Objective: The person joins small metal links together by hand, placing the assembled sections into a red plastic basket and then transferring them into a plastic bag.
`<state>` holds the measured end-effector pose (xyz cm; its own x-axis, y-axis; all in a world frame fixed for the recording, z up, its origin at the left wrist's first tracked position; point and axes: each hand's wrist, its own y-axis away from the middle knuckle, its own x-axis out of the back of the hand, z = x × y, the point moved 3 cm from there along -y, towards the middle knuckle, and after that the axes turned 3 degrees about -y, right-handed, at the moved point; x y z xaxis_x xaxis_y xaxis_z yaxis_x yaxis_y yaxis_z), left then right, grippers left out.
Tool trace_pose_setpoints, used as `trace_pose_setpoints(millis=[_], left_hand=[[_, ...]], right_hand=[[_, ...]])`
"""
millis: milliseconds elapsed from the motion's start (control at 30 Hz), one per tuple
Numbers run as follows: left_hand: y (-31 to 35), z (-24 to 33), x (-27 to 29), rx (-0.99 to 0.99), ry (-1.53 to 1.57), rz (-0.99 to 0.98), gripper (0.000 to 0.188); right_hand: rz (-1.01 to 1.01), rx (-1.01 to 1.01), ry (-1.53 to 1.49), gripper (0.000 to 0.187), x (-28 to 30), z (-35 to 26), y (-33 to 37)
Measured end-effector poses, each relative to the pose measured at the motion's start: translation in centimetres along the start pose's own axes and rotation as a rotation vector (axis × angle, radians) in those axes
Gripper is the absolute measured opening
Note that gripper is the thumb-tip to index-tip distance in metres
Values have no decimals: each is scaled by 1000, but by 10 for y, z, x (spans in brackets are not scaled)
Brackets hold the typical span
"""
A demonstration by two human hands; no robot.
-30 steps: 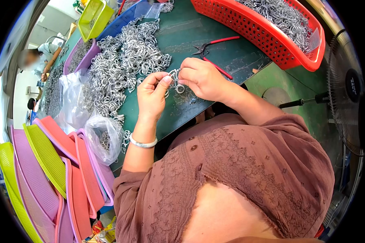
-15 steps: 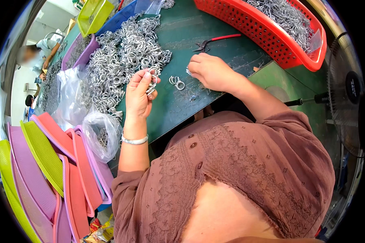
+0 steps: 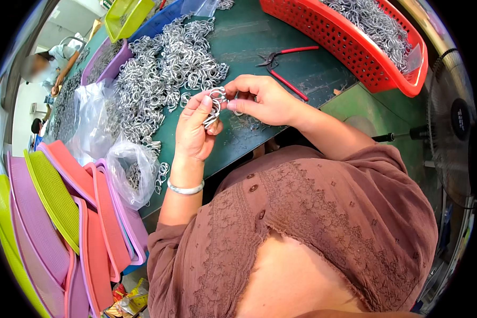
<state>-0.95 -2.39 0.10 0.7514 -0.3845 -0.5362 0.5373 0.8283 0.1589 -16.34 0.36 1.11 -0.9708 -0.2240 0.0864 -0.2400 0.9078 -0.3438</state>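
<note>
Between thumb and fingers, my left hand pinches several silver metal rings over the front of the green table. My right hand has come up against them, its thumb and forefinger bent at the rings' right side. Another metal ring shows under its curled fingers. A big heap of the same rings spreads behind and left of my left hand. Red-handled pliers lie on the table beyond my right hand, handles spread.
A red perforated basket full of rings stands at the far right. Purple and yellow-green bins are at the far left. Stacked coloured baskets and a clear bag stand left. A fan is at right; a person sits far left.
My right hand has moved left to meet my left hand, uncovering the second pliers handle. The ring cluster that lay between my hands no longer shows on the table there.
</note>
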Motion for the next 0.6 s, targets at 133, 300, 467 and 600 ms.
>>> trace_pose_setpoints(millis=[133,300,467,600], left_hand=[[3,-1,-1,20,-1,-34,19],[5,-1,2,81,63,-70,15],[3,-6,4,153,110,-83,22],[6,-7,-4,197,82,-49,28]], right_hand=[[16,-31,-88,30,1,0,-6],[-187,216,104,36,0,-7,-13],[-136,362,255,28,4,-8,-14],[-55,340,385,17,4,-10,-12]])
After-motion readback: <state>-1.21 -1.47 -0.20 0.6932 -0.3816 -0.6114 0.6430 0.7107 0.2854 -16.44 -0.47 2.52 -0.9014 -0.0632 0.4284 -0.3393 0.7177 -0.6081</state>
